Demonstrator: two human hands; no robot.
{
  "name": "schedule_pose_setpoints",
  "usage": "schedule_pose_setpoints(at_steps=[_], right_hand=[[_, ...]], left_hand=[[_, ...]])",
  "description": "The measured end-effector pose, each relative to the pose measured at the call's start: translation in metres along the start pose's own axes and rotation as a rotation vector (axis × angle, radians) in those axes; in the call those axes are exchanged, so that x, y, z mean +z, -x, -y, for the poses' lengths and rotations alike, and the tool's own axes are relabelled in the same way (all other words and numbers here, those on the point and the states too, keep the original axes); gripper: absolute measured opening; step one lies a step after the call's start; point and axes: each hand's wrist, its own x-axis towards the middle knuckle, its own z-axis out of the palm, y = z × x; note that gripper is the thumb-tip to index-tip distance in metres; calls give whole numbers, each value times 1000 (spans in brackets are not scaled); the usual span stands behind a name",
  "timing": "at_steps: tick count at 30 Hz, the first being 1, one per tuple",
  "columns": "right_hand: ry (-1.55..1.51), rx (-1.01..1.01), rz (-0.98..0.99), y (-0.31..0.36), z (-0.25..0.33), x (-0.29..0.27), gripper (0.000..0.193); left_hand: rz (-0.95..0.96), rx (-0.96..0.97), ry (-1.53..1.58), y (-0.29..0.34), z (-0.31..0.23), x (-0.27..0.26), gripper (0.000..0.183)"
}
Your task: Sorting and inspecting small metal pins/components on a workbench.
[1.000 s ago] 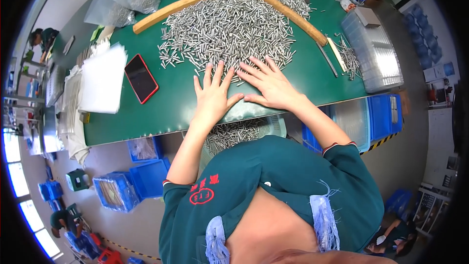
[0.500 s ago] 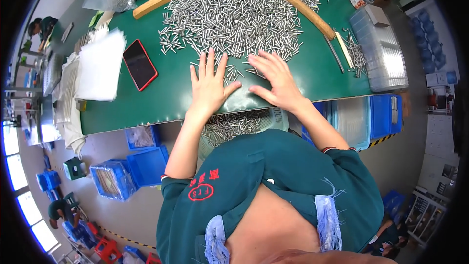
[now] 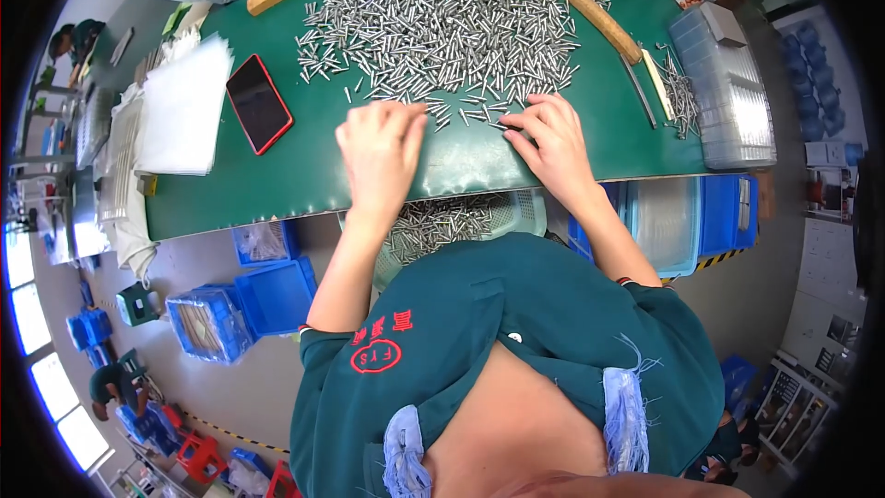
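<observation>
A broad heap of small silvery metal pins (image 3: 442, 18) covers the far middle of the green table (image 3: 304, 175). My left hand (image 3: 380, 143) is at the heap's near left edge, palm down, its fingers curled together; what lies under the fingertips is hidden. Opposite it, my right hand (image 3: 553, 140) has its thumb and forefinger closed on a single metal pin (image 3: 498, 126). Between the hands, several loose pins (image 3: 474, 114) lie scattered. Below the table's near edge, a pale green basket (image 3: 527, 215) holds many more pins.
Curved wooden strips (image 3: 590, 14) border the heap. A red-edged phone (image 3: 259, 104) and white sheets (image 3: 184, 111) lie at left. Clear plastic boxes (image 3: 728, 101) stand at right, beside longer metal pieces (image 3: 680, 101). Blue bins (image 3: 728, 212) sit under the table. Other people are far off.
Both hands have gone from spread fingers to curled ones. The left hand has drawn slightly left, the right slightly right, and the right now pinches a pin.
</observation>
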Motion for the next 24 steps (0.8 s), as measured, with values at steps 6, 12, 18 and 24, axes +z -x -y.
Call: schedule_pose_setpoints(at_steps=[6,12,18,24], right_hand=[[38,-60,20,-7,10,4,12],[-4,-77,27,-4,17,10,12],[-20,-92,39,-5,22,14,13],[-16,-122,73,-10,26,22,13]], left_hand=[[125,-28,3,5,-8,18,19],[203,-4,-44,-2,-11,18,26],[208,14,45,11,-13,5,23],[301,117,71,24,-16,8,11]])
